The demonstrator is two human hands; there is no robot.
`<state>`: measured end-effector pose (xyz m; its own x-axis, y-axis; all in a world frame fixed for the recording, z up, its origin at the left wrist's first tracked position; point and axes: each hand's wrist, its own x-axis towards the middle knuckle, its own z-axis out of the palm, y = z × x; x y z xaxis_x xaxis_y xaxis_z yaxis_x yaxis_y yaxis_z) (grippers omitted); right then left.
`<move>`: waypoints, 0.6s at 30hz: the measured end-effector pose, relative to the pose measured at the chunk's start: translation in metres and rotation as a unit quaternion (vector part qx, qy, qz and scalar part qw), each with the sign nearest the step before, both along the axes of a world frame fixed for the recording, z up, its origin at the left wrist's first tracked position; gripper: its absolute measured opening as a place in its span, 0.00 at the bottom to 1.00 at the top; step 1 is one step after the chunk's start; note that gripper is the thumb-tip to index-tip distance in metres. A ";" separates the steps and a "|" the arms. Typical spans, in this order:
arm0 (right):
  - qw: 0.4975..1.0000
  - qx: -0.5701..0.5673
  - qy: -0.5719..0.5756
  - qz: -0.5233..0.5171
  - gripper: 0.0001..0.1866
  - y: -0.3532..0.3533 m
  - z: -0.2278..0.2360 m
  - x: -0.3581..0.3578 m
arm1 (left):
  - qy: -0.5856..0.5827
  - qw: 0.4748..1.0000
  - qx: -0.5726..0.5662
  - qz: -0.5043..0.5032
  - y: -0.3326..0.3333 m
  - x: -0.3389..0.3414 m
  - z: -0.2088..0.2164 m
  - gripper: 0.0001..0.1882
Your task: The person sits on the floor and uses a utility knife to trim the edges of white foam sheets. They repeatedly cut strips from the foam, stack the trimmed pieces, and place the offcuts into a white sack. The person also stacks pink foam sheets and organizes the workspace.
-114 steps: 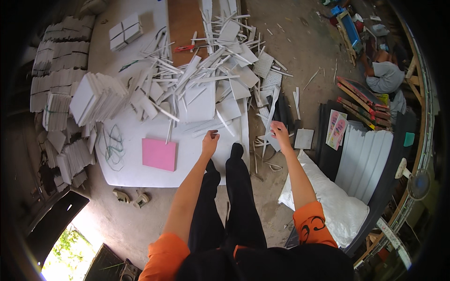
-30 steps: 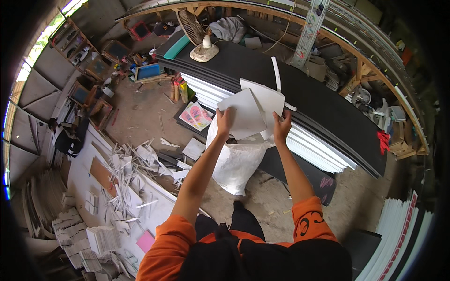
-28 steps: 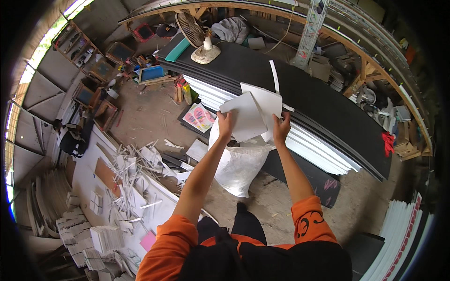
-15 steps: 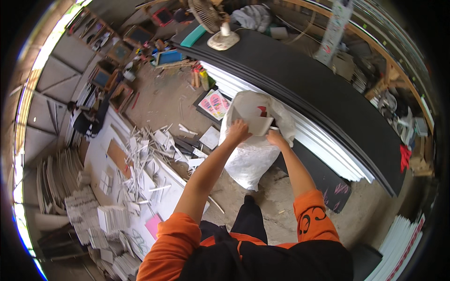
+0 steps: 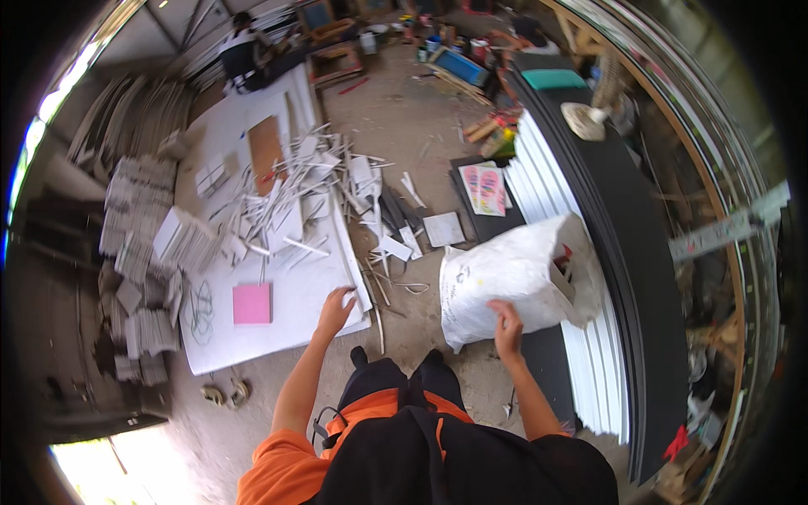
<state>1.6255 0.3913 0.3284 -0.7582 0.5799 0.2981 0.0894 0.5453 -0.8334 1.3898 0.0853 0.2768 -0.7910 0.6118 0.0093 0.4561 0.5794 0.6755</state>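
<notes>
Hanging half open and empty, the left hand (image 5: 335, 310) is above the border of a broad, flat white sheet (image 5: 316, 332); the right hand (image 5: 507, 330), loosely curled, also grips nothing. Bulging and wrinkled, a large white sack (image 5: 484, 282) tilts, its mouth gaping rightward. It lies right at the right hand, whether touching I cannot tell, and well apart from the left.

We are looking into a workshop: white offcuts (image 5: 290, 220) lie heaped toward the right edge of a pale floor sheet (image 5: 227, 345), stacks of cut pieces (image 5: 139, 202) line its left edge, and large black and white sheets (image 5: 635, 252) are piled farther right.
</notes>
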 end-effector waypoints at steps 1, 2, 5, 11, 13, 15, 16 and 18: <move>0.999 -0.015 -0.020 0.037 0.12 -0.015 -0.015 -0.009 | -0.018 0.999 -0.001 0.049 -0.043 0.006 -0.014 0.13; 0.996 -0.031 -0.040 0.072 0.12 -0.032 -0.031 -0.019 | -0.041 0.994 -0.005 0.103 -0.085 0.014 -0.031 0.13; 0.981 -0.047 -0.113 0.151 0.12 -0.079 -0.067 -0.047 | -0.130 0.959 -0.051 0.248 -0.190 0.056 -0.072 0.12; 0.951 0.015 -0.259 0.170 0.11 -0.130 -0.139 -0.080 | -0.277 0.874 -0.151 0.368 -0.331 0.130 -0.122 0.15; 0.940 0.089 -0.284 0.165 0.11 -0.122 -0.168 -0.095 | -0.298 0.859 -0.134 0.394 -0.339 0.118 -0.132 0.15; 0.926 0.084 -0.325 0.173 0.11 -0.122 -0.174 -0.122 | -0.319 0.842 -0.113 0.421 -0.353 0.107 -0.136 0.15; 0.917 0.075 -0.351 0.174 0.11 -0.126 -0.176 -0.131 | -0.322 0.847 -0.116 0.406 -0.358 0.099 -0.134 0.16; 0.921 0.086 -0.338 0.171 0.11 -0.126 -0.180 -0.163 | -0.328 0.860 -0.121 0.371 -0.358 0.071 -0.136 0.16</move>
<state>1.4624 0.2651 0.1485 -0.9341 0.2603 -0.2444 0.3546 0.7573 -0.5484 1.4604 -0.2728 0.1408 -0.7505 -0.1421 -0.6454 -0.5333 0.7070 0.4644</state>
